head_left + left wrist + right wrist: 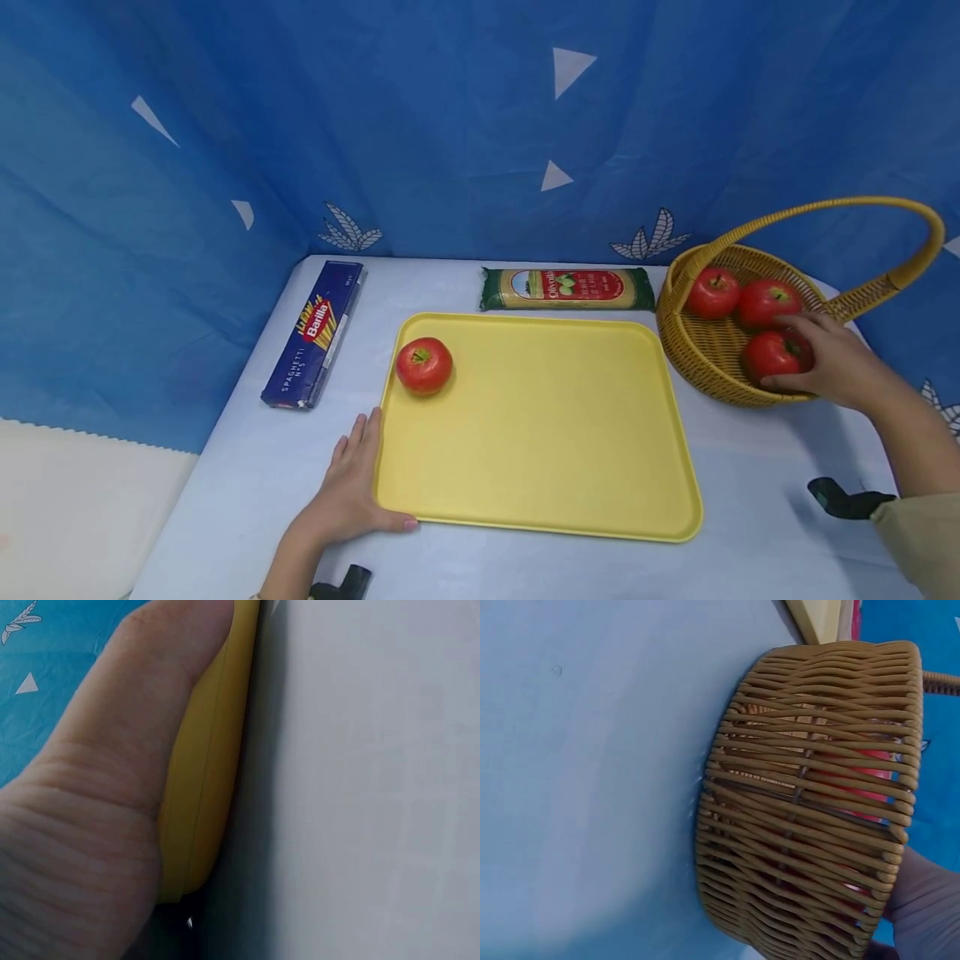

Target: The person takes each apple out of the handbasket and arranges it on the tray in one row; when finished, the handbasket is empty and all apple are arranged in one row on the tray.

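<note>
A yellow tray [540, 433] lies on the table with one red apple [424, 367] near its far left corner. My left hand [348, 483] rests at the tray's near left corner, fingers straight along the left side and thumb along the front edge. In the left wrist view, the thumb [142, 697] lies against the tray's side [210, 765]. Inside the wicker basket [693, 367] on the right are three red apples. My right hand [840, 358] reaches in over its rim and grips the nearest apple [772, 354], thumb and fingers on opposite sides. The basket wall mostly hides this hand in the right wrist view.
Behind the tray lies a green-ended pasta packet [570, 288]. A blue spaghetti box [315, 333] sits to the tray's left. The basket's tall handle [825, 204] arches above the apples, beside my right hand. A blue curtain [450, 125] hangs along the table's back edge.
</note>
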Demonstrator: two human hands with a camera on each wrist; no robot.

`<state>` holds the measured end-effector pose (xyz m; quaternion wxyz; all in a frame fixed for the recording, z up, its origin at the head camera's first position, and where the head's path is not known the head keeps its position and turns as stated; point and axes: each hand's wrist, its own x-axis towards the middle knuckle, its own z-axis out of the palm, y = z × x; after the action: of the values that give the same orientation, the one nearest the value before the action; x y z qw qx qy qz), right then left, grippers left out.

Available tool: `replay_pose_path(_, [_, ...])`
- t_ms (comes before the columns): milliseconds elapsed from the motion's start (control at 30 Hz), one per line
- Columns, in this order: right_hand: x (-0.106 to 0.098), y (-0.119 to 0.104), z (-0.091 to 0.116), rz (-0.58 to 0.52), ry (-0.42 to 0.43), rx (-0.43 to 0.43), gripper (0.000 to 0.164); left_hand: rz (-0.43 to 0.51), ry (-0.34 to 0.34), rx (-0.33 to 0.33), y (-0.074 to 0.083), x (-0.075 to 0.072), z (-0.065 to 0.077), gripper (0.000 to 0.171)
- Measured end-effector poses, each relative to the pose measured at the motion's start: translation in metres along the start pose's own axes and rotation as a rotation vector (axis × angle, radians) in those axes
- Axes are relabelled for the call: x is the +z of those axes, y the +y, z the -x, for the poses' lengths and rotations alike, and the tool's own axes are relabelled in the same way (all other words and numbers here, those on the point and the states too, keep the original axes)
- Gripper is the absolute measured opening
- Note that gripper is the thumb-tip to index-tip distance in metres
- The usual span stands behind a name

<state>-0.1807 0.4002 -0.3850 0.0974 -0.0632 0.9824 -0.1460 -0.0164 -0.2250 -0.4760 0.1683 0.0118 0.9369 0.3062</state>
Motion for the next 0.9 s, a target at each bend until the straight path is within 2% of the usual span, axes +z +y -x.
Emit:
replay_pose_path(233, [0.004, 0.007, -0.004, -0.015, -0.054, 0.026, 0.118, -0.001, -0.004, 0.006, 0.001, 0.0, -0.001, 0.159])
replay_pose_path(600, [0.004, 0.006, -0.012, -0.006, -0.115, 0.036, 0.122, -0.001, 0.0, -0.002, 0.001, 0.0, 0.0, 0.16])
replay_pose_path(900, [0.004, 0.005, -0.013, -0.008, -0.128, 0.031, 0.115, -0.011, 0.002, -0.005, 0.001, 0.0, 0.0, 0.16])
